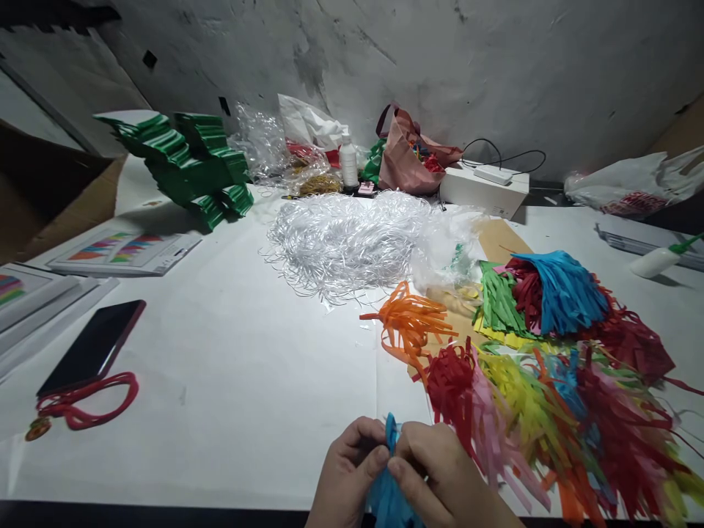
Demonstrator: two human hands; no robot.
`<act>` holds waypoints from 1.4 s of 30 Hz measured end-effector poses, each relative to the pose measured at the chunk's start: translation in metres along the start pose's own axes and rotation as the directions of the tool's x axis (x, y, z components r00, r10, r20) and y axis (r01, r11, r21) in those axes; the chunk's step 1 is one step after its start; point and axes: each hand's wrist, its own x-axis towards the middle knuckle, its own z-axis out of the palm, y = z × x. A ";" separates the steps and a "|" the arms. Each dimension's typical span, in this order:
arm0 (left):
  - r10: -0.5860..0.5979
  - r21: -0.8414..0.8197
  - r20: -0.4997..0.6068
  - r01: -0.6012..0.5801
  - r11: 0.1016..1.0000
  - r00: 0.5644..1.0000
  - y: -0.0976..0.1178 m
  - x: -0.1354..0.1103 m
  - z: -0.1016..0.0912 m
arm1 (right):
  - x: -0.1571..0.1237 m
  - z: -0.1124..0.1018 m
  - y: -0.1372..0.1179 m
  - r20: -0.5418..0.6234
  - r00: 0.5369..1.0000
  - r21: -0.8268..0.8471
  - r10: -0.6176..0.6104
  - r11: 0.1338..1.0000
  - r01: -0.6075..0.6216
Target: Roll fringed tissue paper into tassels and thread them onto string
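Note:
Near the front edge of the table, my left hand point(349, 469) and my right hand point(434, 469) meet at a blue paper tassel point(386, 495). Both pinch it just below its looped top, which sticks up between the fingers. Its fringe hangs down below and is partly hidden by my hands. An orange tassel point(410, 315) lies by itself on the table beyond my hands. To the right of my right hand spreads a row of finished-looking tassels point(517, 411) in red, pink, yellow, orange and dark red.
Behind lies a heap of white string point(352, 238). Fringed paper bundles point(566, 293) sit at right, near a glue bottle point(657, 260). At left are a phone point(93, 345) with a red strap, flat printed packs point(126, 249) and stacked green cutouts point(187, 161). A pink bag point(407, 158) stands by the wall.

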 end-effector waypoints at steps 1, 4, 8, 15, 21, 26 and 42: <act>0.053 0.056 0.008 -0.053 0.997 0.999 -0.001 0.000 -0.001 | 0.000 0.001 0.001 -0.011 1.000 0.013 0.020 1.000 -0.020; 0.210 0.201 0.070 -0.220 0.955 0.975 -0.002 0.000 -0.002 | 0.001 0.005 0.005 -0.062 0.996 0.063 0.067 0.996 -0.063; 0.286 0.312 0.122 -0.310 0.898 0.950 0.003 -0.001 0.002 | 0.006 0.007 0.007 -0.114 0.990 0.118 0.078 0.991 -0.064; 0.234 0.390 -0.047 -0.198 0.899 0.971 0.016 0.000 0.007 | 0.010 0.006 0.006 -0.137 0.990 0.142 0.035 0.990 -0.015; 0.239 0.415 0.014 -0.223 0.882 0.971 0.022 0.003 0.015 | 0.007 0.007 0.004 -0.122 0.992 0.088 0.017 0.996 -0.007; 0.445 0.470 -0.124 -0.342 0.813 0.887 0.027 0.005 0.001 | 0.006 0.001 0.016 -0.284 0.957 -0.054 0.053 0.996 -0.071; 0.407 0.766 0.339 -0.500 0.404 0.848 0.072 0.038 0.004 | 0.020 0.003 0.006 -0.230 0.973 0.006 0.028 1.000 -0.027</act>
